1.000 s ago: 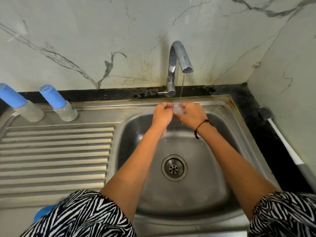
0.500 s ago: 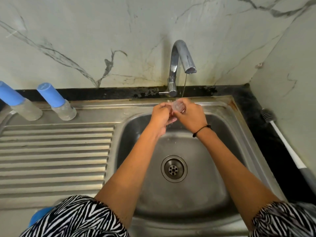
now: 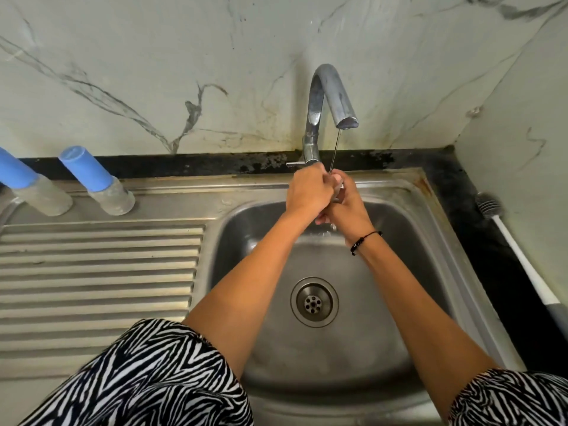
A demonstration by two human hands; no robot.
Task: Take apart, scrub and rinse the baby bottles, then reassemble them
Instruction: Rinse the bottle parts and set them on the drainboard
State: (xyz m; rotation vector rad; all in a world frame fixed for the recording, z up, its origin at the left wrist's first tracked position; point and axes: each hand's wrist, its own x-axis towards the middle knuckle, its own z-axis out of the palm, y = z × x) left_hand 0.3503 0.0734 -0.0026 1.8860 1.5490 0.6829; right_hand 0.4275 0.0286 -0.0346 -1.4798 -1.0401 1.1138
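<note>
Head view. Both hands meet under the faucet (image 3: 329,103), from whose spout a thin stream of water (image 3: 335,149) falls onto them above the basin of the steel sink (image 3: 430,241). The left hand (image 3: 307,192) and the right hand (image 3: 349,207) have their fingers curled together around a small clear bottle part (image 3: 338,187), of which only a sliver shows between them; which part it is cannot be told. A black bracelet (image 3: 365,241) circles the right wrist. Two baby bottles (image 3: 110,189) with blue caps stand at the back of the ribbed drainboard (image 3: 101,272), well apart from the hands, and a bottle brush (image 3: 504,238) lies on the dark counter to the right of the sink. Judged step: rinsing a detached piece, with the two bottles on the drainboard apparently already assembled. Risks: the wet, slick part may slip from the fingers and drop towards the open drain (image 3: 314,302); the weak stream may leave soap residue inside the piece unless it is turned through the water.
</note>
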